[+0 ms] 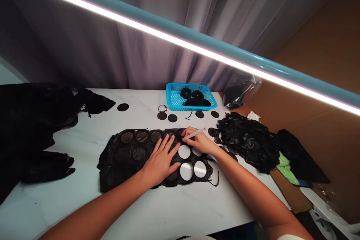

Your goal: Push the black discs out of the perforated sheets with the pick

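A black, leather-like sheet (128, 172) lies flat on the white table, with rows of round outlines across it. Toward its right end several round holes (186, 171) show white through them. My left hand (160, 159) rests on the sheet with its fingers spread, holding nothing. Just right of it, my right hand (199, 141) pinches a slim white pen-like tool (197, 132) near the sheet's upper edge. The tool's tip is hidden, so I cannot tell its exact kind. A thin black strip (216, 180) curls off the sheet's lower right corner.
Loose black discs (172, 118) lie behind the sheet. A blue basket (168, 99) holds black round pieces. Black scraps (247, 138) are heaped at right, near a clear bag (239, 90). Black material (33, 120) covers the left side. A lit tube lamp (180, 39) spans overhead.
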Motion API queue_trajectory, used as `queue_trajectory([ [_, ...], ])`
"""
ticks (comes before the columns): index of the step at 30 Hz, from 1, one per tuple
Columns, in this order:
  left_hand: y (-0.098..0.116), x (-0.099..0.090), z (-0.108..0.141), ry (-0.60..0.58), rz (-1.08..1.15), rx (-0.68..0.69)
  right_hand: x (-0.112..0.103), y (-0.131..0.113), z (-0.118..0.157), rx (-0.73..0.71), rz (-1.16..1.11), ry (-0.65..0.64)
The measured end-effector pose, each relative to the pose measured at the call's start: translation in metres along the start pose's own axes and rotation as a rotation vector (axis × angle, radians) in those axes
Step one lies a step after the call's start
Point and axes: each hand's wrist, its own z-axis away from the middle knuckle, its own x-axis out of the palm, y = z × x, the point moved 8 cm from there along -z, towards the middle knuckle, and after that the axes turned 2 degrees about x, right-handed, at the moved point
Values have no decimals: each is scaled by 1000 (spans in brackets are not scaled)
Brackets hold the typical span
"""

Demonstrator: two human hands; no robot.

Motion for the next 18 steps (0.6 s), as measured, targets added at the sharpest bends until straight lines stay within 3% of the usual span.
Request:
queue_trajectory([
  [9, 1, -1, -1, -40, -29, -16, 1, -2, -2, -3, 74, -6],
  [15, 1, 1, 0, 7, -24, -12, 26, -15, 8, -44, 427, 92],
  [18, 0, 2, 0, 8, -12, -20, 1, 2, 9, 49, 495, 259],
])
